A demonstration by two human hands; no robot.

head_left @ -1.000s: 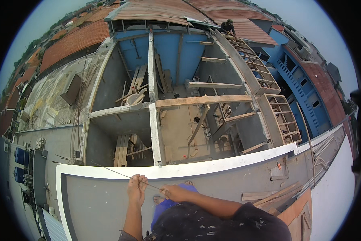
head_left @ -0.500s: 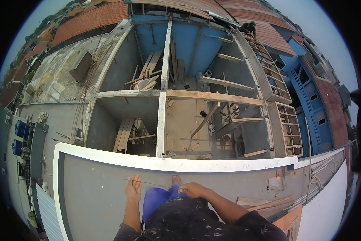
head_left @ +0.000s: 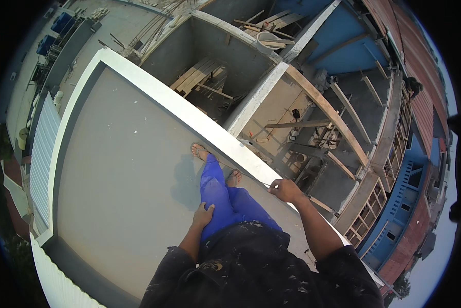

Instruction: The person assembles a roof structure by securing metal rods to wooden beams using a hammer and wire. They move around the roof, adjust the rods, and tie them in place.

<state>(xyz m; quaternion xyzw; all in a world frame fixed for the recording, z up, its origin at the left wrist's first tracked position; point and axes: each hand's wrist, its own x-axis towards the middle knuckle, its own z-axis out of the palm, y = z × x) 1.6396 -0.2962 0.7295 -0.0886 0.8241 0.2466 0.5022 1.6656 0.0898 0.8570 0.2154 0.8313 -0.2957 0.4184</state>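
two blue tanks [head_left: 62,23] stood at the far left, up near the rim. below them ran a pale ribbed sheet [head_left: 45,149], just outside the white wall [head_left: 76,102] that edged the grey floor [head_left: 123,154]. beyond the wall, in a walled bay, lay some planks [head_left: 197,74]. the left hand [head_left: 204,214] rested against the thigh of the blue trousers [head_left: 217,190], its fingers bent; whether they gripped anything, i could not tell. both feet, in sandals, stood on the floor close to the wall. the rod [head_left: 248,175], thin and dark, slanted from near the right foot [head_left: 234,178] up to the right hand, beside the wall. a pale bucket [head_left: 267,42] with wood in it sat on top of a bay's partition. the right hand [head_left: 286,191] held the rod's end, thumb and fingers closed narrow on it, over the white wall. past it, a long beam [head_left: 328,113] spanned the next bay, then came wooden frames [head_left: 366,210], a co-worker [head_left: 412,87] crouching above them, and a blue building [head_left: 412,174].
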